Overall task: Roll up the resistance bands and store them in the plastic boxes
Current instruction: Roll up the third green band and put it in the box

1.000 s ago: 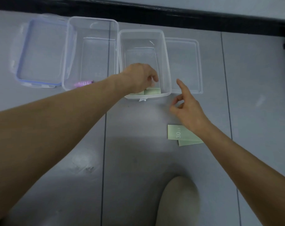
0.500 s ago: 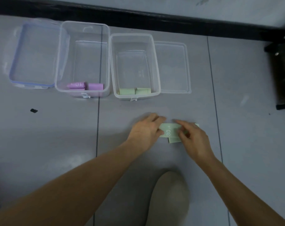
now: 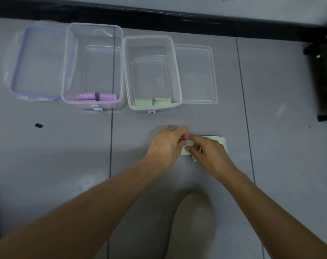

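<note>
A pale green resistance band (image 3: 222, 143) lies flat on the grey floor. My left hand (image 3: 168, 144) and my right hand (image 3: 207, 152) both pinch its left end, which curls up between my fingers. Behind them stand two clear plastic boxes. The left box (image 3: 69, 58) holds two rolled purple bands (image 3: 95, 96) at its near end. The right box (image 3: 177, 75) holds two rolled green bands (image 3: 151, 102) at its near end.
A blue-rimmed lid (image 3: 37, 62) lies left of the boxes and a clear lid (image 3: 196, 73) lies right of them. A black frame (image 3: 325, 81) stands at the far right. My knee (image 3: 192, 227) is at the bottom, and a small black speck (image 3: 39, 125) sits on the left.
My left hand came out of the right box, leaving a green roll there. Both hands moved down to the flat green band and started curling its left end.
</note>
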{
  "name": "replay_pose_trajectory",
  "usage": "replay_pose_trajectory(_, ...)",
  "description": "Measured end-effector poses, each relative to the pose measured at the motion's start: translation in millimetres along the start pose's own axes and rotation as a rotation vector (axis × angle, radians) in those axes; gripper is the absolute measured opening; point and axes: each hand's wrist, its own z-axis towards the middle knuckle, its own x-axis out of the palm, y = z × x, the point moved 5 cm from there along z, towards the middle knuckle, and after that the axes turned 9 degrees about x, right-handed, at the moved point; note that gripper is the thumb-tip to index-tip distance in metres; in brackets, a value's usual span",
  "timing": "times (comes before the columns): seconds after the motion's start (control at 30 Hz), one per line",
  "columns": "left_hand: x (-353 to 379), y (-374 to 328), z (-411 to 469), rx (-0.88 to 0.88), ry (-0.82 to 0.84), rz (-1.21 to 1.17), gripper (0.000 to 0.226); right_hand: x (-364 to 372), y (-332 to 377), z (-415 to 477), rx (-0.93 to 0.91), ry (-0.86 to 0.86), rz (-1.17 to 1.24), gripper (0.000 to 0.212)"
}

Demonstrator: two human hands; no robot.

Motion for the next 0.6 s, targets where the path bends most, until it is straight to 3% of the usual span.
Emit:
replay_pose_trajectory(0.1,-17.5,-0.8,-9.0,0.034,-0.062,-0.048,0.012,-13.5,19.0,0.4,-0.032,-0.001,-0.014,0.017)
replay_pose_trajectory(0.2,-37.5,1.8,-26.0,-0.053,-0.123,-0.187,0.022,-19.4,43.5,-3.1,-0.057,-0.014,0.02,0.014)
replay_pose_trajectory(0.3,-66.9,12.0,-47.5,-0.3,-0.32,-0.473,0.021,-16.6,64.1,-4.1,-0.005,-0.035,0.237,0.011)
replay_pose_trajectory(0.37,-77.7,24.6,-65.9,-0.568,-0.42,-0.643,0.034,-15.5,82.0,-9.4,-0.007,-0.021,0.461,0.009)
replay_pose_trajectory(0.47,-69.6,30.2,-88.4,-0.917,-0.18,-1.03,0.057,-19.0,114.2,-30.8,-0.08,0.038,0.659,0.013)
replay_pose_trajectory(0.53,-70.8,24.3,-93.1,-0.91,-0.048,-1.311,0.053,-21.7,131.4,-50.7,-0.132,0.076,0.713,0.02)
replay_pose_trajectory(0.6,-84.0,19.4,-88.8,-0.851,-0.081,-1.516,0.036,-16.7,137.0,-71.0,-0.135,0.147,0.77,0.023)
